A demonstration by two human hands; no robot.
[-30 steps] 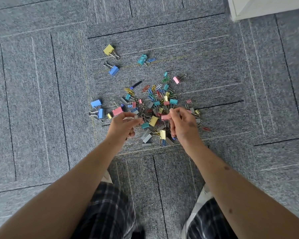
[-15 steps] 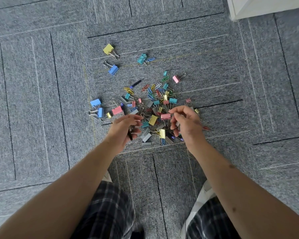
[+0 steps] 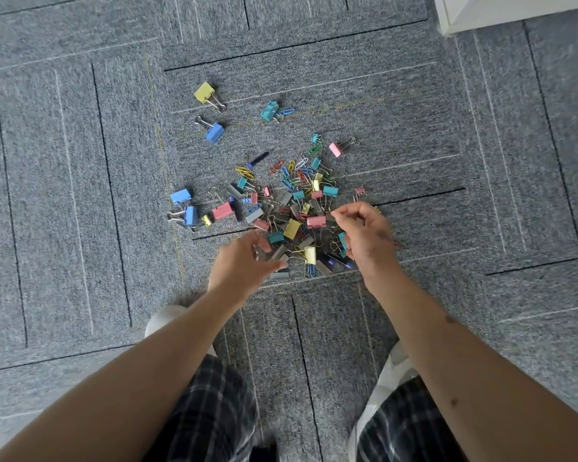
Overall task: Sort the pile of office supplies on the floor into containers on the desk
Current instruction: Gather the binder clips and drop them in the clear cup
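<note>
Office, by look of it. Grey carpet tiles [image 3: 80,195] under fingers [image 3: 347,208]; binder clips [image 3: 292,228], paper clips [image 3: 286,181] heaped just beyond fingertips; white furniture corner [image 3: 514,8] far beyond, rightward.

The carpet floor [image 3: 80,195] lay bare to the left of the pile [image 3: 297,208] and wide to its right, so both sides gave open passage. Beyond the pile, strays dotted the way: a yellow binder clip [image 3: 204,92], a blue binder clip [image 3: 214,132] near it, a teal clip [image 3: 269,110] and a pink clip [image 3: 335,150]. Two blue clips [image 3: 181,196] sat apart at the left edge. The left hand [image 3: 241,265] and right hand [image 3: 364,238] covered the pile's near edge, with a gap between them. A white furniture corner [image 3: 481,11] closed the far right.
</note>
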